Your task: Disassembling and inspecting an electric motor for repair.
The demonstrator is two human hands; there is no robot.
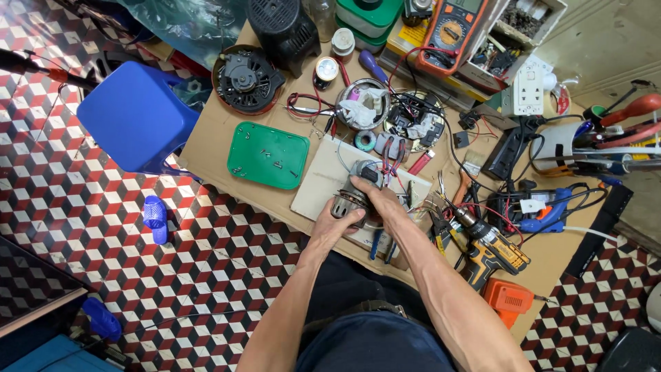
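A small grey electric motor [354, 189] lies on a pale board [318, 180] in the middle of the cardboard-covered floor. My left hand [332, 224] grips its near end from below. My right hand [377, 200] lies over its right side and top, fingers wrapped on the housing. Red and black wires [394, 155] run from the motor's far end. Part of the motor is hidden under my fingers.
A green tray [270, 155] with small screws lies left of the board. A cordless drill [490, 249], pliers [460, 187], a power strip [506, 153], a multimeter [451, 31] and a black fan housing [248, 79] surround it. A blue stool [134, 116] stands on the patterned floor [206, 275].
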